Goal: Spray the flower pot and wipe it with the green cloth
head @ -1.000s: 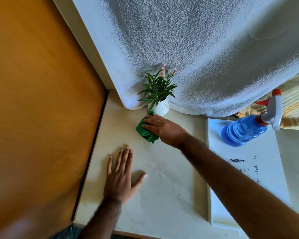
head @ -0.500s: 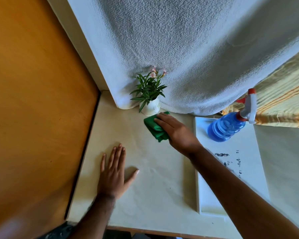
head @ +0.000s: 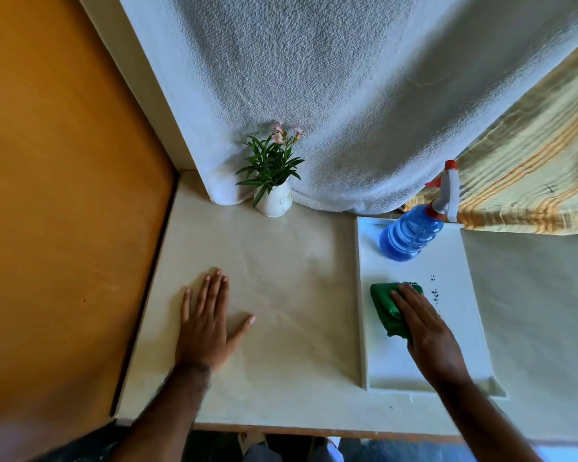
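Observation:
A small white flower pot (head: 275,202) with green leaves and pink flowers stands at the back of the table against the white cloth. The folded green cloth (head: 386,306) lies on the white tray (head: 461,261), and my right hand (head: 426,331) rests on top of it with fingers laid flat over it. A blue spray bottle (head: 411,233) with a white and red trigger stands at the tray's far end. My left hand (head: 207,323) lies flat on the table, fingers spread, holding nothing.
A cream table (head: 281,261) carries everything. An orange wooden panel (head: 64,195) bounds it on the left. A white textured cloth (head: 347,95) hangs behind, and a striped yellow fabric (head: 531,168) at the back right. The table's front edge runs along the bottom.
My right hand carried the green cloth away from the flower pot, rightward and toward me, and set it on the white tray. My left hand stayed flat on the table.

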